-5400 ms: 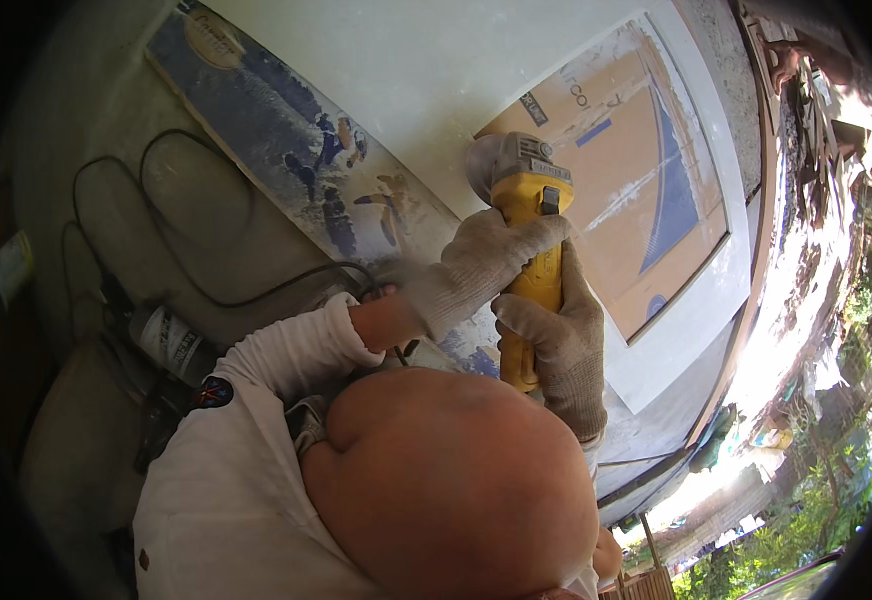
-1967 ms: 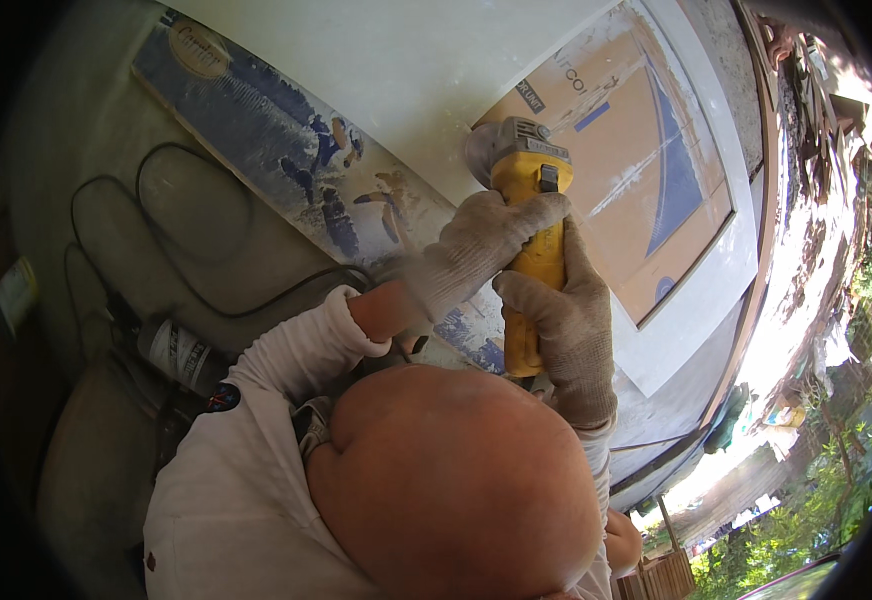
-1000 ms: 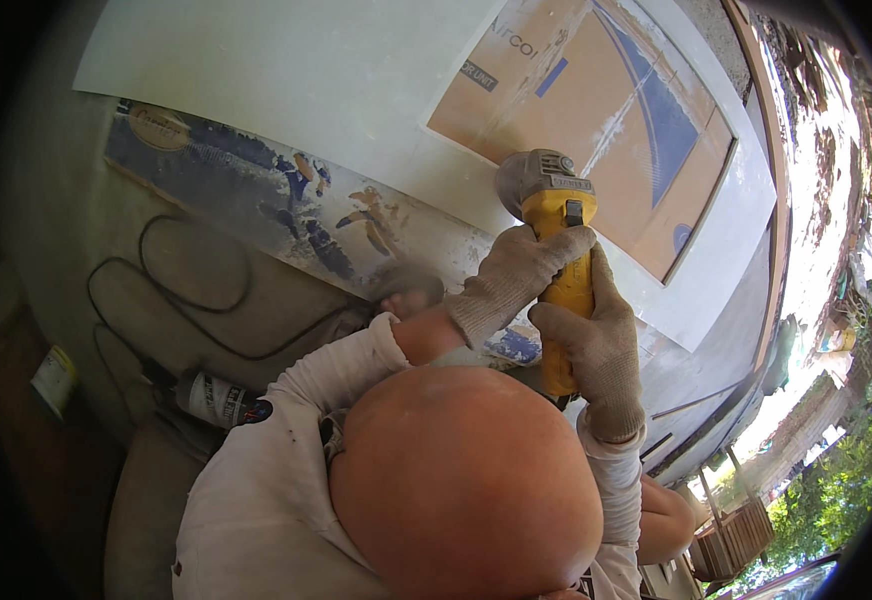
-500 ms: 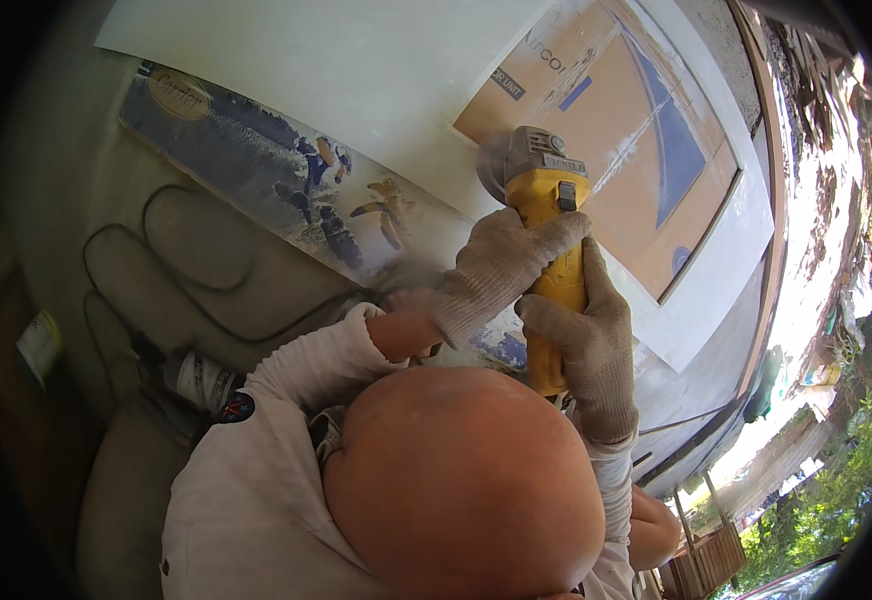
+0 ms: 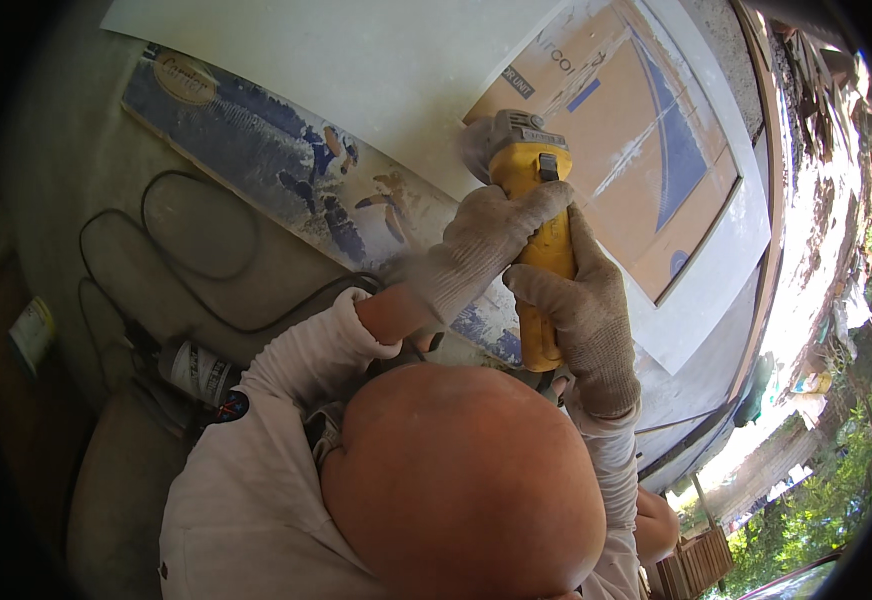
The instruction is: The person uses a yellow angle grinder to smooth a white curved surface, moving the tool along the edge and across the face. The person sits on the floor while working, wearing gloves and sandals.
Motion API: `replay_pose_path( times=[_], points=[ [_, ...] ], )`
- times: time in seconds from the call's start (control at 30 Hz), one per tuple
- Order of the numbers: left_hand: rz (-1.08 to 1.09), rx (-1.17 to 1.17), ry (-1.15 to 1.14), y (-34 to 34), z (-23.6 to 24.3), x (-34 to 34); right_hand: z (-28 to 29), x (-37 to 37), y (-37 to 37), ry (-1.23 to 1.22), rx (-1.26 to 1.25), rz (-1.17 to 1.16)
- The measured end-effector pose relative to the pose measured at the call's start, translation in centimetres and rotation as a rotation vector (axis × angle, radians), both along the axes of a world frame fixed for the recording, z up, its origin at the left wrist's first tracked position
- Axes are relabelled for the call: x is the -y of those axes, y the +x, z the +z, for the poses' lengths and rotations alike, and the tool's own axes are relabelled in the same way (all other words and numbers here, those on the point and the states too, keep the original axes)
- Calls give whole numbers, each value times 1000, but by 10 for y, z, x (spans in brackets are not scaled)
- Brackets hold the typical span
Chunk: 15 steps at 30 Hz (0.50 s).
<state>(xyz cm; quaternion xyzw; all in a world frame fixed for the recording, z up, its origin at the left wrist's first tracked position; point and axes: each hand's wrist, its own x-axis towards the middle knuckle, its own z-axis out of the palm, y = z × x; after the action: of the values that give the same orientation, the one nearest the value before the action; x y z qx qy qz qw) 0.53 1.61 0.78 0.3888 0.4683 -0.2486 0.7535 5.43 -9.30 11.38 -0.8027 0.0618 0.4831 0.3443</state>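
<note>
Both my hands are gloved in beige knit. My left hand (image 5: 501, 235) is wrapped over the upper body of a yellow angle grinder (image 5: 538, 158); my right hand (image 5: 586, 315) grips its lower body. The grinder's grey guard and blurred disc (image 5: 476, 145) are at the edge of a white sheet (image 5: 356, 75), by the lower-left corner of its rectangular opening. Brown cardboard (image 5: 611, 135) with blue print shows through that opening; whether the disc touches the sheet is unclear. A long blue, scuffed printed board (image 5: 256, 135) lies under the sheet's left side.
A looped black cord (image 5: 201, 275), a dark cylindrical object with a label (image 5: 198, 372) and a small yellow-and-white item (image 5: 34, 330) lie at left. My bare skin and white sleeves fill the bottom centre. Bright foliage (image 5: 821, 500) and a wooden slatted piece (image 5: 691, 565) are at right.
Over the last second the grinder and both hands have moved up and left along the sheet toward the opening's corner. The view has shifted slightly; both hands keep their grip.
</note>
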Motion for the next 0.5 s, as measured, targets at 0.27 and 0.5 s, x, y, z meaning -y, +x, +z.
replay_pose_path(
  times=[0.27,0.5],
  points=[
    [3,64,-114,0,-3,15,6,13,7,-57,-36,21],
    [-54,23,-125,0,-6,33,6,27,-2,-172,9,4]
  ],
)
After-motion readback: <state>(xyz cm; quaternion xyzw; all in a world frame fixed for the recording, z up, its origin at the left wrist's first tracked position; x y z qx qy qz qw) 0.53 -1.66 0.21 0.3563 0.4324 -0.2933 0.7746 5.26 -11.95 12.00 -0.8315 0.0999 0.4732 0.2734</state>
